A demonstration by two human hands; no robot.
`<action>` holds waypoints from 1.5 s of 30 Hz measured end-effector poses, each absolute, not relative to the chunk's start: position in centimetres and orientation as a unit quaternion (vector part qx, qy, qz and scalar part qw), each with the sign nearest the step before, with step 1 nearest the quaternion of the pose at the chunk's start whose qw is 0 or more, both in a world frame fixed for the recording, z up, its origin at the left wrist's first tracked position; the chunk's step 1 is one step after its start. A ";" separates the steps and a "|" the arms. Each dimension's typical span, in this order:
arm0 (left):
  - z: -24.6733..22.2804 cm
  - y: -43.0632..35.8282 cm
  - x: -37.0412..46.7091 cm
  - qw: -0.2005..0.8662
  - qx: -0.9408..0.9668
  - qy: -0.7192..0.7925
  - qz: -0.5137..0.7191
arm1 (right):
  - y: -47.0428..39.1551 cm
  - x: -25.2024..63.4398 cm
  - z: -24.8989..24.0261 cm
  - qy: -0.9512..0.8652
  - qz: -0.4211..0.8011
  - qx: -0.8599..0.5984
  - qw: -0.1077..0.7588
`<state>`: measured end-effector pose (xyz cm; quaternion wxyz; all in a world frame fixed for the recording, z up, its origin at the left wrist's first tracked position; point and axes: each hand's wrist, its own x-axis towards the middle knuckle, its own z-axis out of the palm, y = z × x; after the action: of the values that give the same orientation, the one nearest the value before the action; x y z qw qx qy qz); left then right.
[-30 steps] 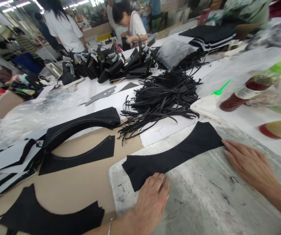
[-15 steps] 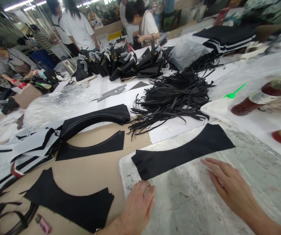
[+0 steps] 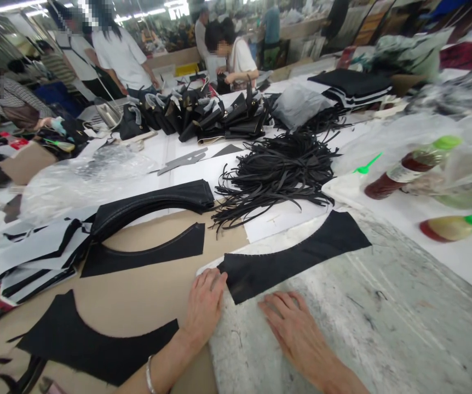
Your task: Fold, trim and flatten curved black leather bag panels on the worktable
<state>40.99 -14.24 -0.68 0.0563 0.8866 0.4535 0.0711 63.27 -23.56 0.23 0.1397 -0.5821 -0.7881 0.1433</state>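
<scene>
"Black curved panel [image 3: 293, 264]: where does it lie?"

"Flat on a scuffed grey board [image 3: 334, 317], right of centre, its hollow side facing far. Small notches or stitches run along that curve."

"And the hands?"

"The left hand [image 3: 205, 301] has its fingertips at the panel's left end, fingers close together; I cannot tell whether its grip pinches the material. The right hand [image 3: 291, 317] rests palm down just beside the near edge, its grip loosely spread, nothing seen in it."

"How far along does the work look?"

"Partway, I'd judge. On tan sheeting [image 3: 149, 295] to the left, a stack of black panels [image 3: 154, 198] and a single panel [image 3: 162, 255] just nearer show a raised rim along the curve. The one at the hands shows none, so it seems less finished. Another plain panel [image 3: 100, 350] lies near left, untouched."

"How many remain?"

"That cannot be told. Beyond the board, a heap of black strips [image 3: 285, 169] lies on the white-covered table [image 3: 215, 169]."
</scene>
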 end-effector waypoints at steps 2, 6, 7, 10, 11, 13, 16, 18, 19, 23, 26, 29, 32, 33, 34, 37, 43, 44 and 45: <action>-0.3 -14.8 41.4 0.064 0.898 0.427 0.080 | -23.6 63.1 0.3 -0.789 0.137 -0.581 0.147; -0.1 -15.7 42.2 0.110 0.899 0.415 0.088 | -23.4 62.8 0.2 -0.787 0.134 -0.584 0.149; 0.0 -15.7 42.2 0.120 0.891 0.427 0.100 | -23.4 62.8 0.2 -0.785 0.140 -0.584 0.149; 0.1 -14.8 41.9 0.154 0.847 0.488 0.143 | -23.6 62.8 0.2 -0.780 0.146 -0.588 0.158; 0.1 -14.2 41.8 0.171 0.823 0.520 0.152 | -23.7 62.7 0.2 -0.777 0.143 -0.591 0.160; 0.2 -12.4 41.8 0.201 0.770 0.586 0.153 | -23.8 62.3 0.3 -0.774 0.140 -0.595 0.163; -0.1 -9.3 42.3 0.222 0.725 0.638 0.137 | -23.8 61.4 0.3 -0.769 0.157 -0.595 0.175; -0.4 -7.5 43.0 0.236 0.711 0.649 0.129 | -23.8 60.8 0.3 -0.761 0.172 -0.598 0.184; -0.6 -6.7 43.3 0.247 0.705 0.652 0.126 | -23.9 60.5 0.4 -0.756 0.180 -0.602 0.186; -1.2 -5.0 44.7 0.300 0.687 0.650 0.124 | -24.3 60.0 0.5 -0.734 0.212 -0.617 0.189; -1.7 -4.8 45.2 0.328 0.683 0.639 0.132 | -24.5 60.6 0.5 -0.719 0.222 -0.631 0.189; -2.2 -5.0 45.4 0.337 0.685 0.629 0.148 | -24.6 61.7 0.6 -0.699 0.228 -0.647 0.200; -2.1 -5.7 45.5 0.320 0.694 0.622 0.168 | -24.7 62.9 0.6 -0.683 0.237 -0.657 0.212; -2.0 -5.9 45.5 0.311 0.700 0.619 0.175 | -24.8 63.3 0.5 -0.680 0.239 -0.659 0.214; -1.9 -6.1 45.6 0.302 0.706 0.614 0.181 | -24.9 63.5 0.4 -0.679 0.239 -0.660 0.215; -1.4 -6.6 45.9 0.283 0.721 0.604 0.190 | -25.1 64.2 0.0 -0.679 0.232 -0.663 0.213; -1.1 -6.5 46.3 0.274 0.717 0.617 0.174 | -25.7 64.6 -0.2 -0.681 0.208 -0.665 0.228; -1.2 -6.3 46.2 0.274 0.711 0.624 0.173 | -25.7 64.6 -0.1 -0.677 0.211 -0.666 0.234; -1.4 -6.2 46.1 0.277 0.706 0.629 0.171 | -25.8 64.6 -0.1 -0.671 0.216 -0.667 0.240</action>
<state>46.13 -6.16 -1.40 0.2771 0.7064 0.6286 0.1707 64.64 -25.82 -0.05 0.2395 -0.6672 -0.6715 0.2157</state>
